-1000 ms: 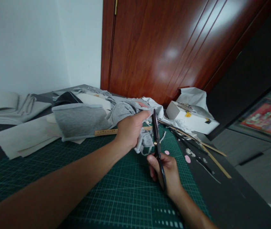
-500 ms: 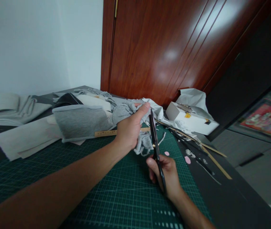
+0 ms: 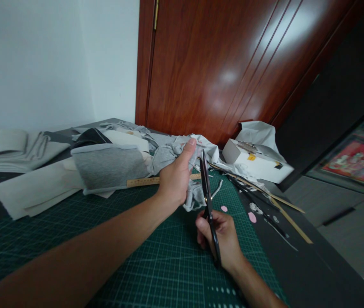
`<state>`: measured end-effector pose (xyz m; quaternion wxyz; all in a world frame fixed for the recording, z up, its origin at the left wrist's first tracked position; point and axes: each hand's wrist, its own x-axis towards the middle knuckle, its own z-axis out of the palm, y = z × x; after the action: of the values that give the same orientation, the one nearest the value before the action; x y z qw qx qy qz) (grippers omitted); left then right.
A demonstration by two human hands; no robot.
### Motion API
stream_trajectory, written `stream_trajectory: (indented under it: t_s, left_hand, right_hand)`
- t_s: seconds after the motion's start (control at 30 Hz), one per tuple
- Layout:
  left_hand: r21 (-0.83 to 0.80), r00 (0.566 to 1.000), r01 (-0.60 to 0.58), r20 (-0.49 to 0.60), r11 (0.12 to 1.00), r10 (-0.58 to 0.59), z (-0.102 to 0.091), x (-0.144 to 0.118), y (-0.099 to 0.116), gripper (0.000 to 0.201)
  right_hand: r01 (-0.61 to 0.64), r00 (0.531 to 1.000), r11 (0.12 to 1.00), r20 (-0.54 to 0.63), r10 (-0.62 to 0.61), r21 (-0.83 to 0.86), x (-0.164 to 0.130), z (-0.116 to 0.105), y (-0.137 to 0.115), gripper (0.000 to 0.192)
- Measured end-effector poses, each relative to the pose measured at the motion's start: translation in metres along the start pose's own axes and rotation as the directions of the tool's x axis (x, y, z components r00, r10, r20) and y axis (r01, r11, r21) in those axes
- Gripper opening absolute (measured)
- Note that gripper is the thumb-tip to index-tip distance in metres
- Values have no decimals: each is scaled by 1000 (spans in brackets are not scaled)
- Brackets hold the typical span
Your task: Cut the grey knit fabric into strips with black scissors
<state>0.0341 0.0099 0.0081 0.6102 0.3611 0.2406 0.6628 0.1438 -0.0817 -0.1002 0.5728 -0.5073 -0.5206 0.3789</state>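
Note:
My left hand (image 3: pixel 178 173) is closed on a crumpled piece of grey fabric (image 3: pixel 195 195), whose lower end hangs below the palm. In my right hand (image 3: pixel 220 233) is a pair of black scissors (image 3: pixel 206 182), thumb and fingers around its handles. The blades point up and away, just right of my left hand and beside the fabric. They look closed or nearly so. A thin grey strip (image 3: pixel 217 189) sticks out to the right behind the scissors. Under both hands lies a green cutting mat (image 3: pixel 156 256).
A grey fabric panel (image 3: pixel 109 167) and a wooden ruler (image 3: pixel 143 181) lie to the left. Folded pale fabric (image 3: pixel 24 149) is stacked farther left. At the back right stands a white box (image 3: pixel 261 167). Wooden strips (image 3: pixel 292 220) and pink scraps (image 3: pixel 252 217) are on the right.
Both hands stay in nearly the same place. My left hand has shifted slightly right, and the hanging fabric below it has moved and looks more bunched.

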Motion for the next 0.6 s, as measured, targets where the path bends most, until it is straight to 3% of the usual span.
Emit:
stream_trajectory:
  t_s: [0.13, 0.5, 0.6]
  left_hand:
    - [-5, 998, 13, 62, 1000, -13, 3, -3, 1, 33]
    - [19, 999, 47, 6, 999, -47, 9, -10, -3, 38]
    - [58, 998, 52, 44, 997, -54, 7, -12, -7, 46]
  right_hand:
    - [-21, 1000, 1000, 20, 20, 6, 0, 4, -4, 42]
    - [17, 994, 997, 104, -25, 79, 2, 7, -1, 44]
    - [16, 992, 994, 125, -30, 106, 1, 7, -1, 44]
